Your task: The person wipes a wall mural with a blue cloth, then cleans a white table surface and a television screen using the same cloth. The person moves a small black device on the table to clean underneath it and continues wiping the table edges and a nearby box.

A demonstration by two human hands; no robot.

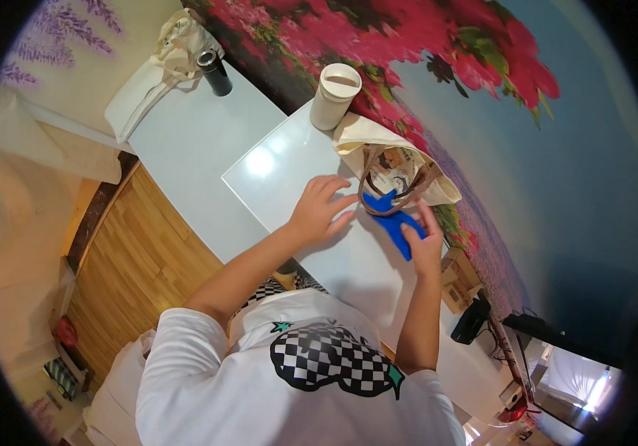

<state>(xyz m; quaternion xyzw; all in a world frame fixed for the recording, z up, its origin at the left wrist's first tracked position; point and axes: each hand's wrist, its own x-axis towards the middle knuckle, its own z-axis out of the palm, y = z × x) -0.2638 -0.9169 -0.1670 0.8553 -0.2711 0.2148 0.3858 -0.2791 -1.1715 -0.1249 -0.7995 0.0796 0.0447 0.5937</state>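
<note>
My right hand (426,240) grips a blue piece with pointed ends (388,220), which looks like soft cloth or felt. Its upper end lies at the mouth of a cream canvas tote bag (372,132). One brown woven handle (365,173) of the bag loops across the blue piece. My left hand (322,207) is just left of that handle, fingers apart and holding nothing. Whether its fingertip touches the handle, I cannot tell. The tote bag stands slumped against the wall, with a printed picture (394,167) showing between its handles.
A cream lidded canister (334,97) stands behind the bag on the white table (302,150). On the adjoining table (207,150) are a black tumbler (216,75) and another cloth bag (185,44). To the right are a cardboard box (460,281) and a black device (470,320) with cables.
</note>
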